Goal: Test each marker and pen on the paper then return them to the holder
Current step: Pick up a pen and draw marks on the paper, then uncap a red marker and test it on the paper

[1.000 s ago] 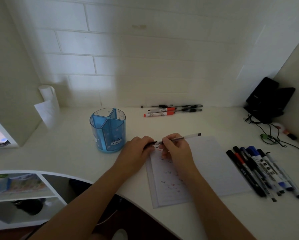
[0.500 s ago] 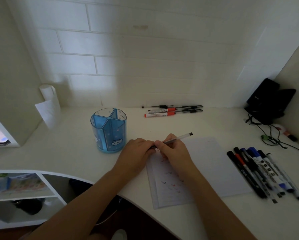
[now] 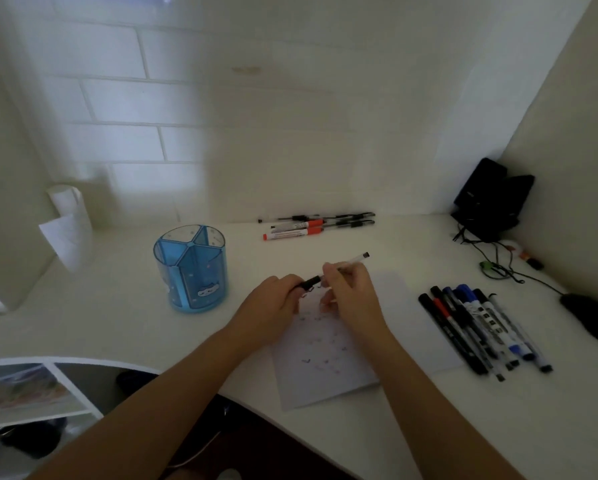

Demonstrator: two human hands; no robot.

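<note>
Blue holder, centre left, looks empty: nothing returned. At centre, paper bears several scribbles. Above it, left hand curls round dark end of pen, right hand pinches barrel. Lower right, marker row; upper centre, pens: all loose.

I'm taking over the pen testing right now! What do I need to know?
Left hand: pinches the black end of the pen.
Right hand: holds the pen's clear barrel, above the paper.
Holder: stands left of the paper; no pens show in it.
Done: small test marks are on the paper.
Left: this pen, the markers on the right and the pens by the wall go into the holder. I cannot tell which are already tested.
</note>
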